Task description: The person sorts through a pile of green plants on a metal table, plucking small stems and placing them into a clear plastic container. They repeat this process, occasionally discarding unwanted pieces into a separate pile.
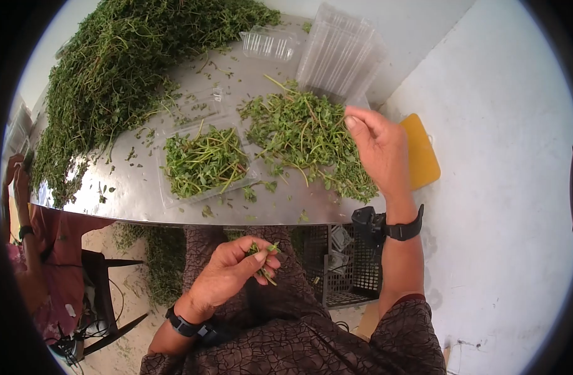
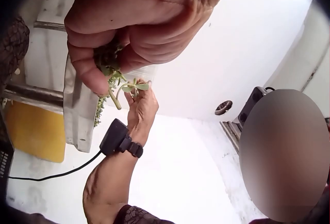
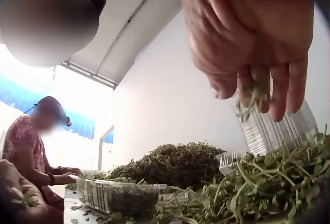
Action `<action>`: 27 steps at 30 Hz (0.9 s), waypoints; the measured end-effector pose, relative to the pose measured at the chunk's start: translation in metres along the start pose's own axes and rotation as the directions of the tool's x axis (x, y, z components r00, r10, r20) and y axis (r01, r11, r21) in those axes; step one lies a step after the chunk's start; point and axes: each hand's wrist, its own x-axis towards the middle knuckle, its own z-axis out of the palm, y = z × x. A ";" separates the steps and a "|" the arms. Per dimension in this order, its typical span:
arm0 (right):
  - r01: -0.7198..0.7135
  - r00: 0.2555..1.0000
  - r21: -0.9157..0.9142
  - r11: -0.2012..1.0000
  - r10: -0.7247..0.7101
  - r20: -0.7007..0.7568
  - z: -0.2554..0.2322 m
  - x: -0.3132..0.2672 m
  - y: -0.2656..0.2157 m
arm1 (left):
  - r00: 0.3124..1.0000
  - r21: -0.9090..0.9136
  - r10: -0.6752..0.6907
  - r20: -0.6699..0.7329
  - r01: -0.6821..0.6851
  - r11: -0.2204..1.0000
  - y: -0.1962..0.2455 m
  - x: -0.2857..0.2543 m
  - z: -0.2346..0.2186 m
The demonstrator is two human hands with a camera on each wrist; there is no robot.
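Observation:
My left hand [image 1: 233, 267] grips a small bunch of green sprigs [image 1: 266, 275] in front of my lap, below the table edge; the left wrist view shows stems poking out between thumb and fingers. Over the right end of a loose green pile [image 1: 305, 134], my right hand [image 1: 384, 147] is raised with thumb and fingertips together. A small sprig [image 3: 254, 94] is pinched there in the right wrist view. Left of that pile, a clear plastic box [image 1: 164, 195] sits on the table, filled with leafy stems [image 1: 205, 161].
A large heap of greens [image 1: 121, 59] covers the table's back left. Stacked clear containers [image 1: 340, 53] and a single one [image 1: 269, 44] stand at the back. A yellow board [image 1: 422, 152] is by the right wall, a black crate [image 1: 352, 281] below the table. Another person sits at the left.

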 end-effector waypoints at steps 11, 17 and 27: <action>0.359 0.934 -0.314 0.879 -0.338 0.119 0.007 -0.052 0.031 | 0.999 0.040 -0.012 -0.039 0.013 0.999 0.000 -0.004 -0.001; 0.479 0.877 -0.404 0.779 -0.447 0.178 0.024 -0.038 0.044 | 0.999 0.027 -0.026 0.042 0.025 0.999 -0.002 -0.002 0.001; 0.348 0.908 -0.192 0.917 -0.381 -0.175 -0.002 -0.017 0.015 | 1.000 0.057 -0.023 0.000 0.023 0.998 0.001 -0.002 0.003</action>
